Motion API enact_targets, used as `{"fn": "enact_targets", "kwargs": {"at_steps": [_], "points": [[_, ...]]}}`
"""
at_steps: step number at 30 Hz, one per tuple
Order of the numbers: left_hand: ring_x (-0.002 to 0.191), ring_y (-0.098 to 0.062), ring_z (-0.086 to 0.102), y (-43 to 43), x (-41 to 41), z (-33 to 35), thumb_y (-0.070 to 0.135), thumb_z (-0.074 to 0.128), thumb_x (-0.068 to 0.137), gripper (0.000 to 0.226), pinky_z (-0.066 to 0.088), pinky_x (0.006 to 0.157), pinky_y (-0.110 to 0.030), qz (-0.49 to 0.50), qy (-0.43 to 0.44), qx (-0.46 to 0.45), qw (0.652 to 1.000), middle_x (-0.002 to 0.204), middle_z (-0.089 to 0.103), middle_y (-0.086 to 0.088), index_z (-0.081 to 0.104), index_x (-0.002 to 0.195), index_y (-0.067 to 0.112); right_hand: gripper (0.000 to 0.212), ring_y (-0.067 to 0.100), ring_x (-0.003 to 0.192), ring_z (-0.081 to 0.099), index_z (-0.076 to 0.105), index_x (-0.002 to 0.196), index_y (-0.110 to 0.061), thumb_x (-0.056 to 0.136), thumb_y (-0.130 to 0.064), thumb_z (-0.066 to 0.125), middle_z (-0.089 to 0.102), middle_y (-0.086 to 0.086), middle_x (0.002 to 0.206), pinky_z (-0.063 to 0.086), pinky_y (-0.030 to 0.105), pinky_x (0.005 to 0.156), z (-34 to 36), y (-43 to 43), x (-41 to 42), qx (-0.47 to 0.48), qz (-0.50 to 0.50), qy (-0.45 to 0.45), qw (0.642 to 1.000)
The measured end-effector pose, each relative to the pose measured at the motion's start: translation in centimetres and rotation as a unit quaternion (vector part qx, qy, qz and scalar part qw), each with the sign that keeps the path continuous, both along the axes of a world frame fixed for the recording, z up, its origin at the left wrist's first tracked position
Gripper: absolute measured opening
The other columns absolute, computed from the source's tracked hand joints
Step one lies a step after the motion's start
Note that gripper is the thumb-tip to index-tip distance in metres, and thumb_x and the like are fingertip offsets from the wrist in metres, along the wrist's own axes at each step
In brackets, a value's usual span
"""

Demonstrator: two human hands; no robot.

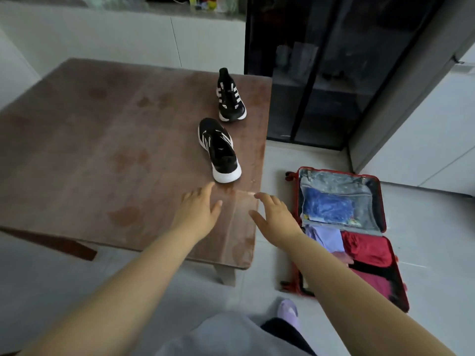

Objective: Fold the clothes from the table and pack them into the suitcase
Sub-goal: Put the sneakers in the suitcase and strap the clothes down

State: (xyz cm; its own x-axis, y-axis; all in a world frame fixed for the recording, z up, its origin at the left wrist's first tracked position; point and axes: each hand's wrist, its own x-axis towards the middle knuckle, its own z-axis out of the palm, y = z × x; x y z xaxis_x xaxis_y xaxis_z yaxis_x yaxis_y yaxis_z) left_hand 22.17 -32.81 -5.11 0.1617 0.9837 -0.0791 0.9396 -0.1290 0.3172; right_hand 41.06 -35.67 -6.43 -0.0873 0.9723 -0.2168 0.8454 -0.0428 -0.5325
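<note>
Two black sneakers with white stripes and white soles stand on the brown table (102, 150): the near sneaker (219, 150) and the far sneaker (230, 96) by the table's right edge. My left hand (199, 209) is stretched out over the table just short of the near sneaker, fingers straight, holding nothing. My right hand (275, 214) hovers at the table's right edge, fingers spread and empty. A red suitcase (381, 201) lies open on the floor to the right. It holds a blue garment (327, 205) behind the mesh lid pocket, plus a lilac garment (325, 237) and red clothes (367, 249).
A dark glass-door cabinet (321, 73) stands behind the table's right corner. White cupboards (128, 39) line the back wall and a white unit (424, 137) stands at the right. Pale tiled floor (424, 240) surrounds the suitcase. My foot in a lilac sock (289, 312) is near the suitcase.
</note>
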Motion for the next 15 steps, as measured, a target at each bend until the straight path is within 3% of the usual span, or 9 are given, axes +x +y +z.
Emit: {"fn": "enact_targets", "kwargs": {"at_steps": [6, 10, 15], "points": [[0.119, -0.035, 0.046, 4.4, 0.6, 0.1, 0.035, 0.049, 0.094, 0.061, 0.032, 0.097, -0.036, 0.032, -0.059, 0.01, 0.998, 0.138, 0.048, -0.012, 0.023, 0.146, 0.016, 0.047, 0.024, 0.128, 0.039, 0.034, 0.141, -0.019, 0.098, -0.032, 0.047, 0.039, 0.005, 0.144, 0.034, 0.035, 0.104, 0.5, 4.3, -1.0, 0.012, 0.022, 0.026, 0.999], [0.126, -0.032, 0.042, 7.4, 2.4, -0.2, 0.039, 0.057, 0.09, 0.075, 0.032, 0.102, -0.038, 0.097, -0.129, -0.018, 0.987, 0.142, 0.042, -0.011, 0.014, 0.149, 0.022, 0.048, 0.021, 0.129, 0.039, 0.034, 0.141, -0.019, 0.097, -0.03, 0.049, 0.04, 0.005, 0.143, 0.034, 0.029, 0.099, 0.3, 8.8, -0.8, 0.004, 0.052, 0.048, 0.997], [0.121, -0.034, 0.044, 11.1, 4.9, -2.0, 0.043, 0.059, 0.087, 0.075, 0.037, 0.101, -0.042, 0.148, -0.119, -0.04, 0.981, 0.139, 0.039, -0.014, 0.019, 0.148, 0.025, 0.056, 0.024, 0.13, 0.039, 0.024, 0.145, -0.021, 0.096, -0.027, 0.05, 0.039, 0.007, 0.145, 0.036, 0.034, 0.101, 0.3, 14.3, 0.3, -0.015, 0.126, 0.027, 0.992]]}}
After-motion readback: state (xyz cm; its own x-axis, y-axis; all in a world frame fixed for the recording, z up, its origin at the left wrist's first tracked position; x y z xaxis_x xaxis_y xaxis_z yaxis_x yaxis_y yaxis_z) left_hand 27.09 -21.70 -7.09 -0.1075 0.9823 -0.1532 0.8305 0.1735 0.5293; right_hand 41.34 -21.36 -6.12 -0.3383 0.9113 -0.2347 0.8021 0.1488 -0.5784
